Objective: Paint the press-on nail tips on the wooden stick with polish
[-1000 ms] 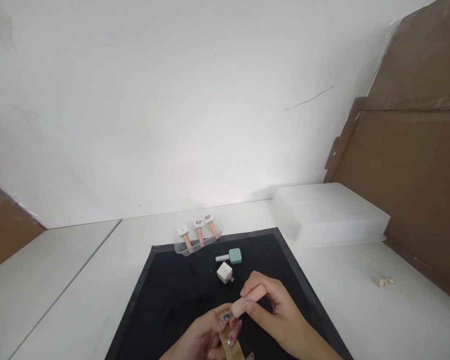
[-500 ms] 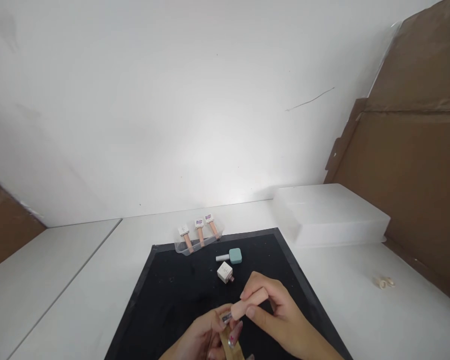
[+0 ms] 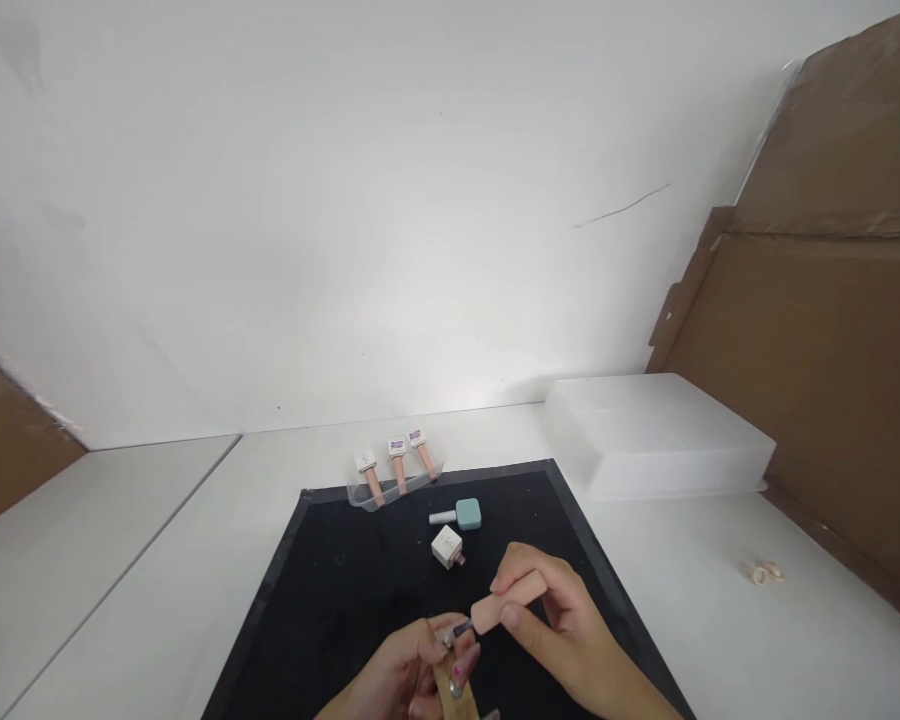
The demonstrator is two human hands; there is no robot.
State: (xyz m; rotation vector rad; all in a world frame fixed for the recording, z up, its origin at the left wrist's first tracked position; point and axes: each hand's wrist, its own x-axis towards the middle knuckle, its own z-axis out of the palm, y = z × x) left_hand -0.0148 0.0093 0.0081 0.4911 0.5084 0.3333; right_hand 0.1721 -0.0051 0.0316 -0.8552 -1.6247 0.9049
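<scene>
Pinched in my right hand (image 3: 559,622) is the peach handle of a nail polish brush (image 3: 511,602), its dark bristles pointing left and down. My left hand (image 3: 396,668) grips a light wooden strip (image 3: 457,704), partly hidden by the fingers. On the strip lies a pinkish false nail (image 3: 466,661) with a shiny decoration near its base. The brush tip is close to the strip's upper end; whether it touches anything cannot be made out. Just beyond the hands, an uncapped white nail polish bottle (image 3: 447,546) rests on its side.
A teal bottle with a white cap (image 3: 468,514) lies on the black mat (image 3: 330,590). Behind it, a clear tray (image 3: 361,498) holds three white bottles with peach caps (image 3: 398,472). A translucent white box (image 3: 660,435) and small beige rings (image 3: 762,572) are at right. Cardboard (image 3: 817,350) borders the right side.
My right hand has moved slightly right with the brush, so its tip has drawn back a little from the left thumb. The wooden strip has shifted slightly left.
</scene>
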